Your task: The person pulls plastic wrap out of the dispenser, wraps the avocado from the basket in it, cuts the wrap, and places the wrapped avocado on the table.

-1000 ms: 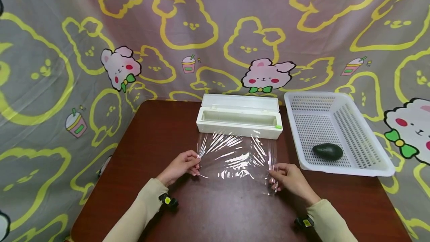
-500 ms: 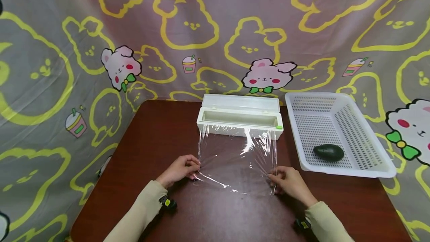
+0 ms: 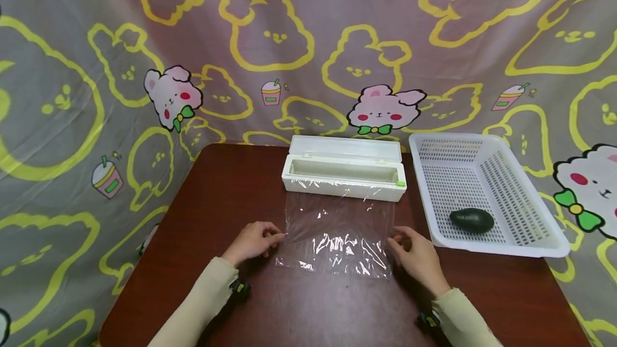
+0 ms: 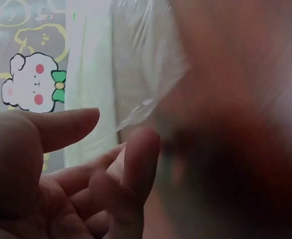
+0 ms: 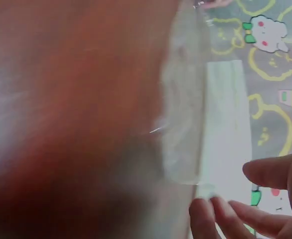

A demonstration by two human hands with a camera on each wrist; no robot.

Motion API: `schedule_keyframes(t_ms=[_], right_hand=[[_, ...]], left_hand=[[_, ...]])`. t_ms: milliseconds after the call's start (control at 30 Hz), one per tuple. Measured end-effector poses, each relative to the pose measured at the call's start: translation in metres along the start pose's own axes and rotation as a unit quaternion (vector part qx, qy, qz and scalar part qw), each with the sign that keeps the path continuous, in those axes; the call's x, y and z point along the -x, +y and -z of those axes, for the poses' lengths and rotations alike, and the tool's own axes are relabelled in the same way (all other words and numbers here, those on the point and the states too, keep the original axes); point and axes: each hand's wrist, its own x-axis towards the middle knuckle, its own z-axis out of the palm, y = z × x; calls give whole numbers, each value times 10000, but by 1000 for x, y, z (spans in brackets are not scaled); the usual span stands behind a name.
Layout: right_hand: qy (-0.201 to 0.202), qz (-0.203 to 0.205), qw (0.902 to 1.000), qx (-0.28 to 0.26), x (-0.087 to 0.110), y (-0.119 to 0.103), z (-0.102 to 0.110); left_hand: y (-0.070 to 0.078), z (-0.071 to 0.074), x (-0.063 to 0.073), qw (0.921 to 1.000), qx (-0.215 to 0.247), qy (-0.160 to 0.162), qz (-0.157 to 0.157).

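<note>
A sheet of clear plastic wrap [image 3: 337, 237] lies spread over the tabletop, running forward from a white cling film dispenser [image 3: 344, 189] whose lid stands up. Beside the sheet's left edge is my left hand [image 3: 253, 242]. In the left wrist view its thumb [image 4: 73, 127] and fingers are parted, and the film [image 4: 146, 59] lies beyond them. At the right edge is my right hand [image 3: 418, 256]. The right wrist view shows a gap between its thumb [image 5: 270, 171] and fingers, with the film [image 5: 183, 109] beyond the fingertips.
A white perforated basket [image 3: 544, 218] stands at the right, with a dark green avocado [image 3: 472, 220] in it. The brown table [image 3: 231, 186] ends at a patterned curtain [image 3: 308, 42] at the back and sides.
Both hands pulled the wrap slightly nearer, lowered it onto the table and let go of its corners. The sheet lies flatter now. Dispenser, basket and avocado stay put.
</note>
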Motion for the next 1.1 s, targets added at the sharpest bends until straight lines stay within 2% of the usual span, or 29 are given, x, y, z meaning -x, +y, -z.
schedule_keyframes(t_ms=[67,167,267,367,500,633,767,933,1000,1100], right_hand=[[347,154,9993,17,-6,-5,0],[552,110,9978,-342,-20,-12,-1],[453,-303,9925,-1093,-38,-15,-3],[407,-815,9805,-1739,-56,-15,-6],[506,-1352,9684,-2036,-72,-16,-9],[462,-1736,9620,-2054,-83,-19,-9],[449,-1831,9552,-2283,-94,-20,-8],[553,-1888,9313,-3064,-104,-18,-11],[559,-1874,9190,-3423,-105,-16,-13],[601,-1721,9090,-3747,-105,-13,-17]], left_hand=[[3,4,-7,9992,-292,258,-120],[5,8,-27,9982,13,552,-224],[3,10,-51,9948,607,790,-219],[3,9,-73,9895,1127,902,-102],[7,7,-92,9821,1672,860,61],[15,5,-104,9731,2153,799,163],[22,5,-111,9674,2394,804,170],[26,4,-117,9646,2525,757,73],[27,3,-117,9610,2667,734,-21],[27,0,-116,9537,2903,755,-190]])
